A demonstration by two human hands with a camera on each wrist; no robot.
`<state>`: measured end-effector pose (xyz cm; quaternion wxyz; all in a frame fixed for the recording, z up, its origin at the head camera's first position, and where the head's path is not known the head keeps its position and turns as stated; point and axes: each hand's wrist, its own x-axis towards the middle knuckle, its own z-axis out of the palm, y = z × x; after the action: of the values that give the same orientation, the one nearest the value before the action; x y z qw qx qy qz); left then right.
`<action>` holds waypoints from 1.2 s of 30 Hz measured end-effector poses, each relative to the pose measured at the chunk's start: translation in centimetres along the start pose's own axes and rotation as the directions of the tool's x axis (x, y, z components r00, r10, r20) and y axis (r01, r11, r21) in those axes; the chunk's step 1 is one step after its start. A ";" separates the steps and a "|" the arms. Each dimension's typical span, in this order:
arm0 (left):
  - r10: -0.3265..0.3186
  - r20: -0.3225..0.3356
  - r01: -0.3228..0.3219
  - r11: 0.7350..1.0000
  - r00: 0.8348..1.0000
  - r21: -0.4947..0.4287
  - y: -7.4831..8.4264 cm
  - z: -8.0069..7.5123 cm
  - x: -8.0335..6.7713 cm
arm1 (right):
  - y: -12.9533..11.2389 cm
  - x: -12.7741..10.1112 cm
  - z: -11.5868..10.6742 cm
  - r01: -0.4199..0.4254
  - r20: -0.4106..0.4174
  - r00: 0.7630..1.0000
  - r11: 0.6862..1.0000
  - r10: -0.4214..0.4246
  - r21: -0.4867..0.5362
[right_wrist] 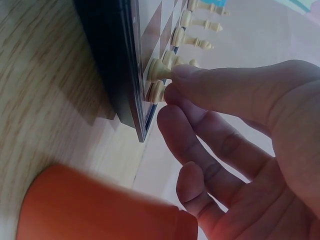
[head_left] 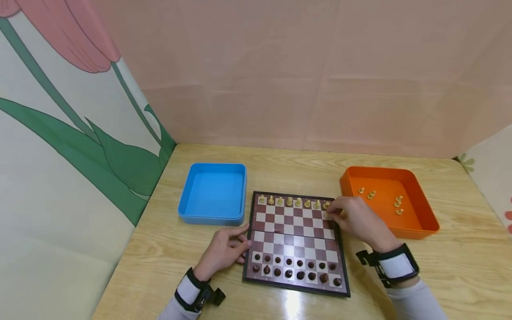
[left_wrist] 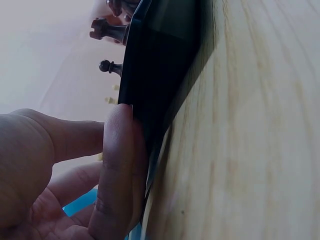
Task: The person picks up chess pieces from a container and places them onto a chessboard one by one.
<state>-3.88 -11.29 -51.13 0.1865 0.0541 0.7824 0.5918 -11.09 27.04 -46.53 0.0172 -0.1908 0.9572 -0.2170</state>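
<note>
Two hands low: right hand (head_left: pixel 358 218) pinches cream piece (right_wrist: pixel 161 69); left hand (head_left: pixel 224 250) relaxed, touching chessboard (head_left: pixel 295 242) edge.

No legible text or markings.

Right hand (right_wrist: pixel 240 150) pinches a cream pawn (right_wrist: pixel 159 91) on the chessboard (right_wrist: pixel 112 65) corner

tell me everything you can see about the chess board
The chess board is a small square board with brown and cream squares and a dark raised frame. It lies flat on the wooden table, between the blue tray and the orange tray. A seam crosses its middle. Cream pieces line its far row; dark pieces fill the two near rows. The left hand presses its left edge, and the right hand pinches a cream pawn at its far right corner.
</note>
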 end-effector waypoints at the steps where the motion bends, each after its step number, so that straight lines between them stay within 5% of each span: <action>1: -0.002 0.000 0.002 1.000 1.000 -0.002 0.0 0.0 0.0 | 0.0 0.0 0.0 0.000 -0.001 1.000 1.000 0.000 -0.001; 22: 0.005 -0.001 -0.005 1.000 1.000 0.007 0.1 0.0 -0.1 | -0.4 -0.5 -1.5 0.049 -0.052 0.997 0.999 -0.050 -0.022; 36: 0.005 -0.001 -0.005 1.000 1.000 0.012 0.1 0.1 -0.2 | 0.8 -1.3 -3.1 0.070 -0.192 0.978 0.996 -0.081 -0.062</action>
<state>-3.73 -11.27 -51.04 0.1846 0.0569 0.7858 0.5875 -10.49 29.46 -44.18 -0.0898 -0.2054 0.9520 -0.2085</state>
